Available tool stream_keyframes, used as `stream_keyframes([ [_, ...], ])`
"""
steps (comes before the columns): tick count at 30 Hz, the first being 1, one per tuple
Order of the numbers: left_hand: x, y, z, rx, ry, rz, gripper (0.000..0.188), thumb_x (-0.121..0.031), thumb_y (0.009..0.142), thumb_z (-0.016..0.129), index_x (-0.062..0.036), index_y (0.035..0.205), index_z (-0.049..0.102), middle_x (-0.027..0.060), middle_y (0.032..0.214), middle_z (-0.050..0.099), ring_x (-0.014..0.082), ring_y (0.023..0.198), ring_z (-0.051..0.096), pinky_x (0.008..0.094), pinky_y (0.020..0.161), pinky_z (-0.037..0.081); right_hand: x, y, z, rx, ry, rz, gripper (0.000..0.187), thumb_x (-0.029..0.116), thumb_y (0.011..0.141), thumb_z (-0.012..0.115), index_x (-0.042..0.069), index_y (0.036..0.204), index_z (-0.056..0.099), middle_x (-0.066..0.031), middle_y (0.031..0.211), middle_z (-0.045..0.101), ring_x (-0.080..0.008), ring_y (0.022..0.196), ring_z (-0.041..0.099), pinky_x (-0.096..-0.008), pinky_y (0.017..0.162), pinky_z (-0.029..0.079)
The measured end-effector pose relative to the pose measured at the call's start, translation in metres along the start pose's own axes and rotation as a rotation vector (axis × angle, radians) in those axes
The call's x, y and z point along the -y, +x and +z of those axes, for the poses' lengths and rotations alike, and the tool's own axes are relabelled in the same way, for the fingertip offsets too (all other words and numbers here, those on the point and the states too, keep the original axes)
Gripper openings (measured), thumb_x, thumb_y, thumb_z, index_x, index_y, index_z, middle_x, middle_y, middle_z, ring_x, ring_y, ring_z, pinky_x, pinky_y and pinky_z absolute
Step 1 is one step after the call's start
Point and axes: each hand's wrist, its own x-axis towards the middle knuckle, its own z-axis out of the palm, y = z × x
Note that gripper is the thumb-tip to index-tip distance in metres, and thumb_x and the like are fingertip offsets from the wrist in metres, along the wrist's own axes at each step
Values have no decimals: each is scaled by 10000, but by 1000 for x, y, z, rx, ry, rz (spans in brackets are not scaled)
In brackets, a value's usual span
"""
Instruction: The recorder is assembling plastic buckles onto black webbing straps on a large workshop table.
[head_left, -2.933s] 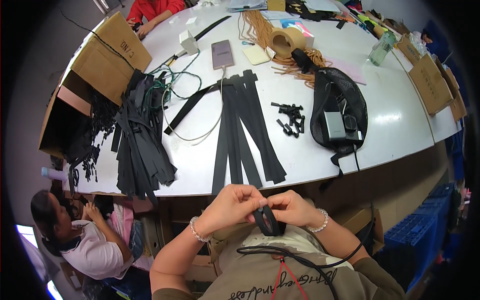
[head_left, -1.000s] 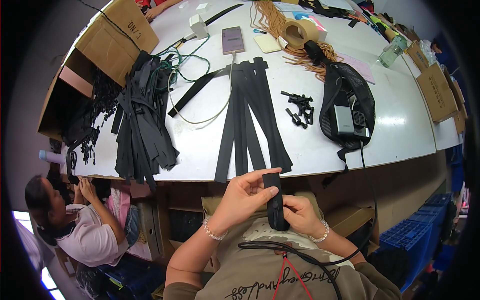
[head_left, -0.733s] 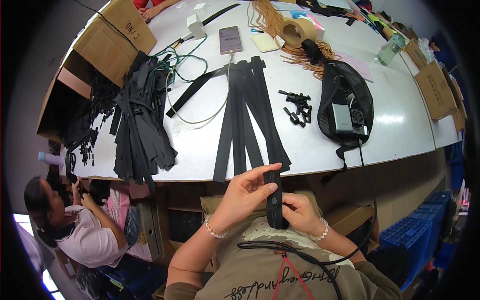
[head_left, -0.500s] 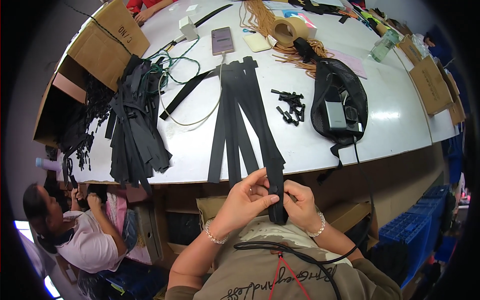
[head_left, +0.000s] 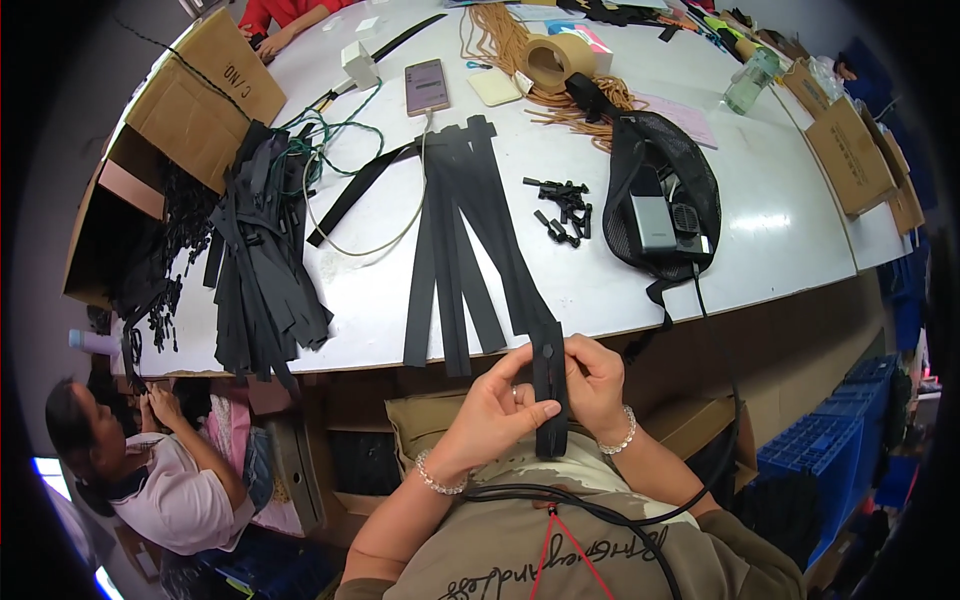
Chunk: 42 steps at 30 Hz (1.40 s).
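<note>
Black strap (head_left: 550, 380): your left fingers (head_left: 511, 363) are pinching it, your right fingers (head_left: 593, 355) curling alongside, grip unclear; uneven pulling could twist it.

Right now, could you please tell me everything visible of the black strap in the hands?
The black strap is flat and fabric-like, with a round dark piece near the top. It runs up the picture; its upper end blends into black strips beyond. The left hand pinches its left side; the right hand is closed at its right edge.
</note>
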Motion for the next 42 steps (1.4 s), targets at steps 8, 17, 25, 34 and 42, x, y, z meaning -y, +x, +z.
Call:
stream_keyframes([
  [8,-6,-4,11,-15,-35,137,617,30,785,669,-11,1335,392,73,1287,438,82,966,549,213,828,467,-4,2,-1,84,65,-62,96,49,855,555,5,908,621,-90,713,573,-196,632,565,-271,579,440],
  [17,-18,7,7,-54,20,135,473,48,789,659,26,1234,501,62,1099,577,84,919,575,210,809,489,14,3,5,72,47,-104,94,55,836,560,9,895,617,-109,744,600,-229,635,592,-283,587,458],
  [25,-8,7,12,-81,-8,172,493,67,779,659,17,1242,497,72,1147,567,79,925,574,207,816,488,10,0,6,-5,115,-21,103,53,821,585,-14,895,610,-112,765,619,-223,648,607,-274,595,466],
  [34,-6,8,3,-169,27,292,496,103,781,634,8,1239,469,110,1171,534,86,902,583,206,798,502,10,3,3,93,-2,-77,142,3,818,593,-26,952,633,-94,751,610,-181,642,584,-264,580,445],
  [42,-12,6,0,-280,35,192,405,97,764,656,23,1111,460,128,999,622,121,871,622,219,770,526,2,12,-3,-1,646,412,176,1,877,561,-49,1033,626,-98,888,662,-100,712,597,-222,653,503],
])
